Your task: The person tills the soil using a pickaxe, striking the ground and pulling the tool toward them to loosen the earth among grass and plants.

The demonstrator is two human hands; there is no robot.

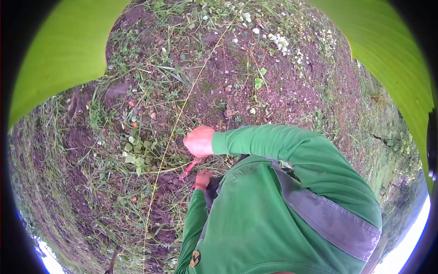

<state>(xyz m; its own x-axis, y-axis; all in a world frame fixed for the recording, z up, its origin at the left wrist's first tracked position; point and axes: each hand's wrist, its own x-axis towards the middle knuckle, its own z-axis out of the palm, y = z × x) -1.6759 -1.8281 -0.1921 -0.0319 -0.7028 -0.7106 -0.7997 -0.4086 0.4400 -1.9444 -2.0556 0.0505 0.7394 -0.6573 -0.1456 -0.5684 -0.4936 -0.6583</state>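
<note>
Both hands low at the ground, close together, just right of the yellow string (landmark). Right hand: clenched, back of hand up, knuckles toward the string; contents hidden, so can't tell if stems are gripped. Left hand: nearer the body, fingers look bent, too small and shadowed to read; can't tell if grasping or merely resting. Neither hand visibly touches the string.

Slim red handle-like tool: just right of the string, between the hands, slanted, upper end running in under the right hand. Which hand has it, if either, can't tell; no blade made out.

Step, as judged: close hand work among the weeds beside the string, probably clearing or loosening growth. Next move likely calls for a sure hold on stems or handle, the red tool kept off the string, hands kept out of each other's way.

Around: broad-leaved weeds just left of the string, level with the hands; cut-looking loose grass also left, nearer the lower edge; white blossoms well right of its far end. Green sleeve of the right arm reaches toward the string from its right.
</note>
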